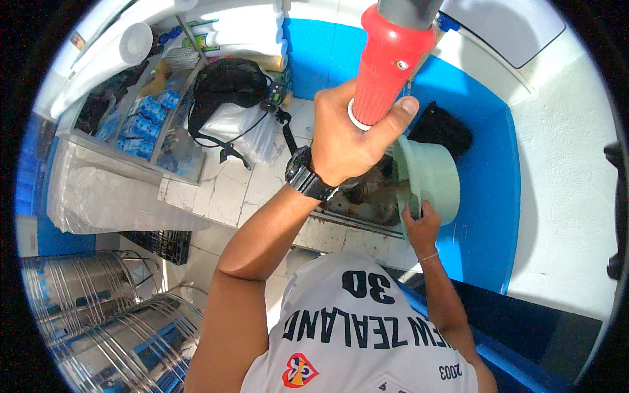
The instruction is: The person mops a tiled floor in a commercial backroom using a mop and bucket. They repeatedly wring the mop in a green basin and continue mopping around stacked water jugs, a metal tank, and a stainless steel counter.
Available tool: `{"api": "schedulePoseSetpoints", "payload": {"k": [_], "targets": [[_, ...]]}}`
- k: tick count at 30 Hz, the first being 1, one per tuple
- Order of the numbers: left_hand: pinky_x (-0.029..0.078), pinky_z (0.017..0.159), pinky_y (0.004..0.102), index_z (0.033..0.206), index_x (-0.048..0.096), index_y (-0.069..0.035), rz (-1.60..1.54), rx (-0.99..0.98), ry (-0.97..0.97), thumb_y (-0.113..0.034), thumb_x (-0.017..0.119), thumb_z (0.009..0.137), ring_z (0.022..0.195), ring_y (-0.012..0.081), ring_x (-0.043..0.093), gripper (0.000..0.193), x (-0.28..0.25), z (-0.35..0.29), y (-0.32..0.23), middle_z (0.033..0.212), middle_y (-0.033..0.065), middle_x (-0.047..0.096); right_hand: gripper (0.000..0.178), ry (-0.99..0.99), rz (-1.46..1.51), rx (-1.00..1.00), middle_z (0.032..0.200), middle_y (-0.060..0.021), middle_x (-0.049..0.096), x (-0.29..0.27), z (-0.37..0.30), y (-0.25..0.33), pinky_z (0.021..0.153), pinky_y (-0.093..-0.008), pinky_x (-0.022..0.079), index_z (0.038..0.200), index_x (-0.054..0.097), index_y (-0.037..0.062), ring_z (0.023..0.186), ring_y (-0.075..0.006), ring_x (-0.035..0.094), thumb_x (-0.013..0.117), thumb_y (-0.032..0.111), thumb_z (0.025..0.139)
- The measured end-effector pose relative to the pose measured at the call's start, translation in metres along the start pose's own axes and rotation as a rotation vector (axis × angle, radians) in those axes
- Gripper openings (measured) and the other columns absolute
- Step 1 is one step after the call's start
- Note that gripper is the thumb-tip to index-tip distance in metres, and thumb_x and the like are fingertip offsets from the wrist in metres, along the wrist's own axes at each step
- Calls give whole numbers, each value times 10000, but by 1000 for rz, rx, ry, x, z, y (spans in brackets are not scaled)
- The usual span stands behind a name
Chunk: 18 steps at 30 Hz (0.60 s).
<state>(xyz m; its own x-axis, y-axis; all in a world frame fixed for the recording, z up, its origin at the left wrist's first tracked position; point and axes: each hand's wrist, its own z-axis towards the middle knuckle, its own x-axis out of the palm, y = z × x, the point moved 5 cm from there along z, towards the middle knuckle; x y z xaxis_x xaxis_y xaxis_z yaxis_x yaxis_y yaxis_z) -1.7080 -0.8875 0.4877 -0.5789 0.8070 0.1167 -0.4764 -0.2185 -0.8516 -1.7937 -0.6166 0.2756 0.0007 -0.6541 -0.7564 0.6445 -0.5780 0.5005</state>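
My left hand [354,141], with a black watch at its wrist, is raised in front of me. It is closed around a pole just below the pole's red ribbed collar [390,78]; a grey section rises above the collar to the top edge, and the lower end is hidden behind my hand and arm. A pale green basin [442,177] is tipped on its side against the blue wall. My right hand [424,226], wearing a thin bracelet, grips its near rim. Left of the basin, a dark, stained surface [367,203] shows partly under my left wrist.
At left stands a glass case [180,131] with blue packets, near a black bag [229,82] on clear plastic. White rolls [242,29] lie behind. Metal stools [141,334] and a black crate [160,243] stand lower left. A dark bag [445,128] sits behind the basin.
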Motion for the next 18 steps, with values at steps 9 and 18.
{"api": "schedulePoseSetpoints", "payload": {"k": [9, 18], "targets": [[497, 597, 283, 986, 732, -13, 31, -11, -3, -231, 795, 871, 653, 83, 626, 255, 1, -2, 4, 710, 40, 696, 202, 111, 81, -154, 737, -165, 624, 14, -27, 10, 581, -470, 495, 839, 644, 49, 643, -376, 629, 796, 180, 815], [469, 578, 279, 920, 711, -22, 0, 2, -40, -217, 795, 872, 630, 67, 578, 218, 1, -2, 5, 675, 14, 657, 207, 166, 141, 1, 725, -151, 628, 12, -35, -20, 589, -417, 505, 858, 643, 31, 625, -324, 632, 801, 160, 827]]}}
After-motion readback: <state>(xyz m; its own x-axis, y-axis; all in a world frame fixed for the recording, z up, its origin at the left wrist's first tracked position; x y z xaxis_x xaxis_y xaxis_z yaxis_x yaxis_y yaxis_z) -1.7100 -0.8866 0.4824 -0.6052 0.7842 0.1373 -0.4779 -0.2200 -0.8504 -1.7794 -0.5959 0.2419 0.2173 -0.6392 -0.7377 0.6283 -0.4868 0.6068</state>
